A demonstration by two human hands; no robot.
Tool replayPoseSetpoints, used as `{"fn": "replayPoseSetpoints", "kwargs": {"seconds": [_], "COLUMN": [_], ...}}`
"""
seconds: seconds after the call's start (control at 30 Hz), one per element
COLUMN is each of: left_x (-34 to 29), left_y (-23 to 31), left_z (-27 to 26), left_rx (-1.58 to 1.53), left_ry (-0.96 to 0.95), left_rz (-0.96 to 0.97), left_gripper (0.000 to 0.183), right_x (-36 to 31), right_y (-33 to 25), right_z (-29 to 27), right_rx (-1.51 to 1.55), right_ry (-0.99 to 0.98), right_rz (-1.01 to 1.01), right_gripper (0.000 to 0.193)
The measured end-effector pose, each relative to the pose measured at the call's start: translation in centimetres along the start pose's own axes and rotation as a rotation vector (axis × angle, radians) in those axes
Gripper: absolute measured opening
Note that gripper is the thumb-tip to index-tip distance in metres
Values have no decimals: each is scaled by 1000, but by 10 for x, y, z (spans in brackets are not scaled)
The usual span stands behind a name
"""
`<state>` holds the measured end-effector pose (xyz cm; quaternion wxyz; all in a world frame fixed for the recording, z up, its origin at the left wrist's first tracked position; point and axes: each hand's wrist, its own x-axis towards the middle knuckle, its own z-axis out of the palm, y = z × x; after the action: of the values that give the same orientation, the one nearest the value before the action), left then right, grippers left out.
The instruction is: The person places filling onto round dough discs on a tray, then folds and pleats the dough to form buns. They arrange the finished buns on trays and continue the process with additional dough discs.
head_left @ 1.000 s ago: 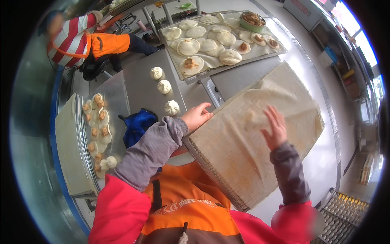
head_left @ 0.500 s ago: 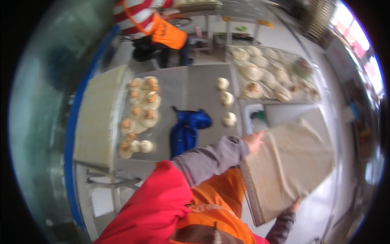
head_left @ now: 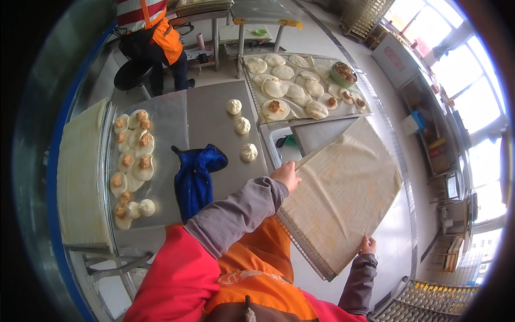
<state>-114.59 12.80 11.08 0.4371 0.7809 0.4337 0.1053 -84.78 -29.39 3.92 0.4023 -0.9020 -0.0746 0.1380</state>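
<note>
A beige cloth [head_left: 340,198] lies over a flat mesh tray [head_left: 306,248], whose grid edge shows along the near left side. My left hand [head_left: 287,176] is closed on the cloth's left edge. At the near right edge, my right hand [head_left: 368,245] is closed on the cloth too; whether its fingers also hold the tray beneath is hidden. Wrinkles run across the cloth between both hands. Left of my left forearm, a blue cloth [head_left: 194,180] lies crumpled on the steel table [head_left: 214,110], near pleated buns [head_left: 248,152] in a short column.
Dough rounds topped with filling [head_left: 144,140] line the table's left side, beside a stack of cloth-covered trays [head_left: 80,177]. A tray of dough rounds [head_left: 295,91] holds a green bowl of filling [head_left: 343,74]. A person in an orange apron [head_left: 166,43] stands beyond a black stool [head_left: 133,73].
The whole view has swung right, so the table and buns sit farther left in it. Both hands keep their hold on the beige cloth, which appears flatter.
</note>
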Motion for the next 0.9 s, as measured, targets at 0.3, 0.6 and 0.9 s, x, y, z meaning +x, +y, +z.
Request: {"fn": "replayPoseSetpoints", "kwargs": {"seconds": [0.3,0.6,0.9], "left_x": [9,-1,-2], "left_y": [-10,-4,19], "left_z": [-1,-19,1], "left_rx": [-80,273,-205], "left_ry": [-53,64,-149], "left_rz": [13,264,206], "left_gripper": [31,31,38], "right_x": [-85,-63,24], "right_y": [-100,-117,-15], "right_z": [4,-18,-43], "right_rx": [118,141,-11], "right_ry": [24,-19,-45], "right_rz": [-162,-56,-126], "right_gripper": [41,44,43]}}
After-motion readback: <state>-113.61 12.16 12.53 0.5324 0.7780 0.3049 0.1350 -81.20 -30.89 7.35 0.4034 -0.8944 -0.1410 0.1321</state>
